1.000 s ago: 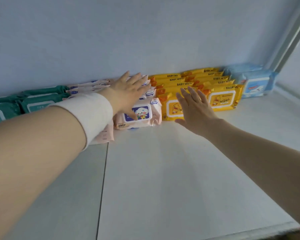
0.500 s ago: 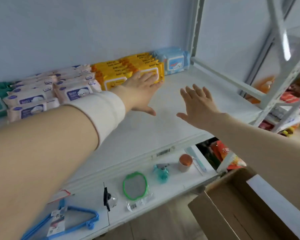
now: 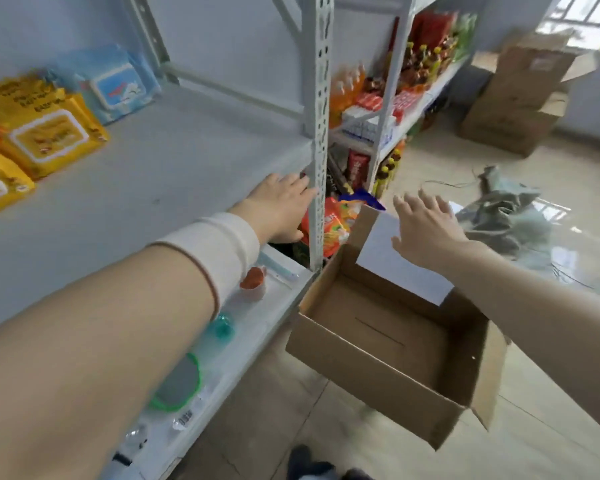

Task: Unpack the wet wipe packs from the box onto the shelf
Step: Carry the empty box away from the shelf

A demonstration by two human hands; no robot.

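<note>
Open hands between shelf (image 3: 187, 161) and box (image 3: 361, 375)

The yellow wipe packs (image 3: 45, 133), far left of the left hand (image 3: 278, 206), are cut off by the frame edge and their print is blurred. The left hand lies flat at the shelf's front edge, with its fingertips at the upright post (image 3: 317, 133). The right hand (image 3: 426, 230) is spread wide and holds nothing, and the box stands open below it.

My left hand (image 3: 278, 209) hangs flat by the front edge of the shelf (image 3: 174, 174) mid-frame, my right hand (image 3: 426, 230) has fingers spread above the cardboard box (image 3: 371, 382) lower right. Upper left, yellow wipe packs (image 3: 45, 133) and a blue pack (image 3: 118, 84).
</note>
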